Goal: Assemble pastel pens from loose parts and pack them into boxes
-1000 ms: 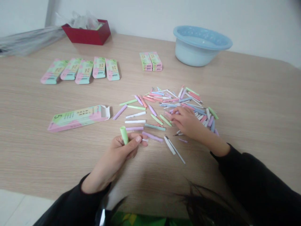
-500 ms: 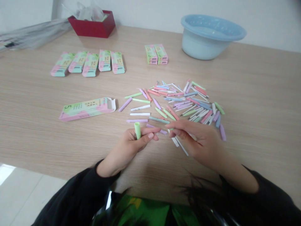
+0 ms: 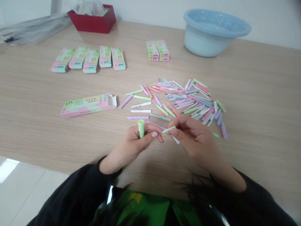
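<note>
My left hand is closed around a light green pen tube, which stands upright with its hollow end up. Between the thumb and fingers of my right hand is a thin light green pen piece, its free tip pointing at my left fingertips. Whether that tip touches them I cannot tell. Just beyond both hands lie a purple pen piece and a grey-green one. A loose heap of pastel pen parts and white sticks spreads behind my right hand.
An open-ended pastel carton lies at the left. Farther back are several similar cartons in a row and a small stack of them. A red box holding plastic bags and a blue basin stand along the wall.
My right hand has turned, and the thin green piece now shows in its fingers, near my left hand. The view has tipped slightly. My left hand keeps the green tube.
</note>
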`<state>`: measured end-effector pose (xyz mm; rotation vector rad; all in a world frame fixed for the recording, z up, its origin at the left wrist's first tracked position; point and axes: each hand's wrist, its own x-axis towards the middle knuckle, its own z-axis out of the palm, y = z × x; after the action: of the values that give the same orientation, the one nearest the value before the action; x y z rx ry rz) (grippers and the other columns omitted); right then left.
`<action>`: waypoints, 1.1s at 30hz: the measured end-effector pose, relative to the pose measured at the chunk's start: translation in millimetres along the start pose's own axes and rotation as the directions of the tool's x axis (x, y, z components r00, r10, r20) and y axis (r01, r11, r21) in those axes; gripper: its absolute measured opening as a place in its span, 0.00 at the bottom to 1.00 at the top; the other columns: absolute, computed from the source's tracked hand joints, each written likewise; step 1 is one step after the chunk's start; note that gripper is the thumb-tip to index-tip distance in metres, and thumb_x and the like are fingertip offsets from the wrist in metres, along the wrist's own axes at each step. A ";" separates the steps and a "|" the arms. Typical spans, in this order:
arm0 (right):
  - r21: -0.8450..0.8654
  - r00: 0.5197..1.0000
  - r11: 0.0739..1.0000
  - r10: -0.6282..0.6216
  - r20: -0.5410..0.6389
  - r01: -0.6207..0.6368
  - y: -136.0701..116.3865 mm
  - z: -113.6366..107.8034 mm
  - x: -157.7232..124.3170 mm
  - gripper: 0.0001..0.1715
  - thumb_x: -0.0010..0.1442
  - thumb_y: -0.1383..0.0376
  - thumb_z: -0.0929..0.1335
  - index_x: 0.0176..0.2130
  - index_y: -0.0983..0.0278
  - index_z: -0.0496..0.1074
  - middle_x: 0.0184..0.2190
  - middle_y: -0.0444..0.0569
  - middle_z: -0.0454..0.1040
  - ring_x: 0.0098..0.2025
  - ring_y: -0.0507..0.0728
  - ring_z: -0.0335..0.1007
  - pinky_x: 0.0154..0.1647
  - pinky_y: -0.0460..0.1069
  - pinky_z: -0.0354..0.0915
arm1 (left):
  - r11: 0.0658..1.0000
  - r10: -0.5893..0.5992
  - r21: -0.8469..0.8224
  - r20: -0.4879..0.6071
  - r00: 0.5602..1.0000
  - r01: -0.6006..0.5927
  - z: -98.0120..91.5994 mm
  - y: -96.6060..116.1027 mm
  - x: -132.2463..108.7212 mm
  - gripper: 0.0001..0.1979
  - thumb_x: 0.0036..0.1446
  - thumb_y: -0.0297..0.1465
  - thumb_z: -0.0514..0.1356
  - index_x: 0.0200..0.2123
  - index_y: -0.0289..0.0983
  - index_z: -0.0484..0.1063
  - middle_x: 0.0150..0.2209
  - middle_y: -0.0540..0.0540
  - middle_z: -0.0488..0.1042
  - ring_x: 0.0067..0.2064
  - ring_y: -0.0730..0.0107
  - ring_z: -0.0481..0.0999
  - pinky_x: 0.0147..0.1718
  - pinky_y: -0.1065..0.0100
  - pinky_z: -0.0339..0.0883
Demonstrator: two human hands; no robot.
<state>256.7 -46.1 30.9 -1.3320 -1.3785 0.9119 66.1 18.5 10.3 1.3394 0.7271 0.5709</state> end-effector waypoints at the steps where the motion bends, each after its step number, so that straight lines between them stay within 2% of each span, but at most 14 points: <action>1: -0.037 1.000 0.999 -0.016 0.009 0.016 -0.2 0.7 -0.2 0.04 0.64 0.69 0.69 0.36 0.61 0.73 0.29 0.41 0.73 0.31 0.50 0.66 0.33 0.47 0.62 | 1.000 0.008 0.010 0.000 1.000 -0.008 -0.1 -0.2 0.3 0.10 0.65 0.35 0.61 0.35 0.35 0.78 0.32 0.48 0.78 0.25 0.76 0.61 0.23 0.71 0.52; 4: -0.100 0.998 0.993 -0.055 0.011 0.056 0.2 0.9 -0.5 0.05 0.64 0.69 0.69 0.34 0.61 0.74 0.29 0.41 0.74 0.31 0.51 0.67 0.33 0.47 0.61 | 0.999 0.045 0.029 0.001 0.999 -0.045 -0.5 -1.0 1.0 0.09 0.65 0.32 0.61 0.35 0.35 0.79 0.34 0.47 0.79 0.34 0.71 0.71 0.34 0.69 0.61; 6: -0.119 0.998 0.991 -0.055 -0.003 0.054 1.3 0.1 -0.9 0.04 0.63 0.69 0.70 0.35 0.61 0.74 0.29 0.41 0.75 0.31 0.51 0.68 0.33 0.47 0.62 | 0.997 0.065 0.034 0.003 0.998 -0.065 -0.8 -1.4 1.2 0.09 0.65 0.31 0.60 0.35 0.36 0.79 0.34 0.47 0.79 0.36 0.69 0.72 0.38 0.68 0.62; 8: -0.130 0.999 0.990 -0.049 -0.023 0.046 2.7 -0.8 -1.4 0.02 0.63 0.68 0.71 0.36 0.61 0.75 0.30 0.41 0.76 0.31 0.50 0.69 0.32 0.46 0.62 | 0.998 0.060 0.033 0.010 0.998 -0.060 -0.9 -1.2 1.1 0.09 0.66 0.31 0.60 0.35 0.36 0.79 0.32 0.48 0.78 0.32 0.72 0.69 0.34 0.69 0.60; 11: -0.149 0.998 0.988 -0.052 -0.039 0.046 4.8 -2.6 -1.3 0.03 0.64 0.68 0.70 0.37 0.61 0.75 0.30 0.41 0.76 0.31 0.50 0.70 0.32 0.46 0.63 | 0.999 0.034 0.035 0.011 0.999 -0.035 -0.4 -0.3 0.7 0.10 0.66 0.32 0.60 0.34 0.36 0.79 0.28 0.51 0.74 0.24 0.76 0.58 0.26 0.69 0.53; 15: -0.201 0.998 0.978 -0.065 0.000 0.063 6.4 -6.0 0.5 0.05 0.63 0.70 0.70 0.36 0.61 0.77 0.29 0.40 0.77 0.31 0.50 0.73 0.34 0.45 0.66 | 0.997 0.021 0.073 -0.019 1.000 -0.019 -0.6 -1.1 0.3 0.11 0.66 0.33 0.61 0.33 0.36 0.79 0.21 0.54 0.64 0.22 0.76 0.52 0.24 0.69 0.48; 19: -0.246 0.994 0.964 -0.109 -0.023 0.100 6.0 -9.5 0.5 0.04 0.61 0.68 0.73 0.37 0.59 0.79 0.32 0.42 0.81 0.33 0.53 0.77 0.36 0.46 0.69 | 1.000 -0.006 0.030 -0.020 1.000 0.007 -1.7 -3.1 0.5 0.13 0.66 0.36 0.61 0.33 0.36 0.80 0.17 0.57 0.55 0.21 0.76 0.49 0.22 0.69 0.46; 22: -0.277 0.993 0.955 -0.114 -0.032 0.101 4.2 -11.0 -0.1 0.04 0.61 0.68 0.73 0.35 0.59 0.80 0.30 0.41 0.81 0.31 0.53 0.77 0.34 0.46 0.69 | 1.000 -0.005 0.003 0.004 1.000 0.005 -1.5 -3.5 0.3 0.13 0.67 0.36 0.61 0.32 0.36 0.79 0.17 0.58 0.51 0.20 0.76 0.48 0.21 0.69 0.44; 28: -0.314 0.991 0.942 -0.130 -0.019 0.117 0.3 -11.1 0.7 0.06 0.61 0.71 0.72 0.36 0.58 0.79 0.29 0.39 0.81 0.29 0.51 0.75 0.31 0.45 0.68 | 1.000 0.016 0.018 -0.026 1.000 -0.015 0.3 -5.4 -0.6 0.11 0.66 0.34 0.61 0.34 0.36 0.80 0.19 0.56 0.57 0.20 0.77 0.50 0.19 0.69 0.40; 33: -0.354 0.988 0.923 -0.157 0.003 0.149 -1.0 -13.7 0.2 0.07 0.62 0.70 0.71 0.36 0.58 0.79 0.31 0.40 0.81 0.31 0.52 0.76 0.34 0.46 0.69 | 0.999 -0.003 -0.047 0.012 1.000 0.004 2.4 -7.3 0.5 0.13 0.67 0.36 0.60 0.33 0.35 0.78 0.18 0.58 0.54 0.20 0.78 0.50 0.19 0.71 0.41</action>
<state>269.7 -47.4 35.1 -1.4691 -1.6568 0.5554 68.0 16.2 3.2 1.2966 0.7024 0.5737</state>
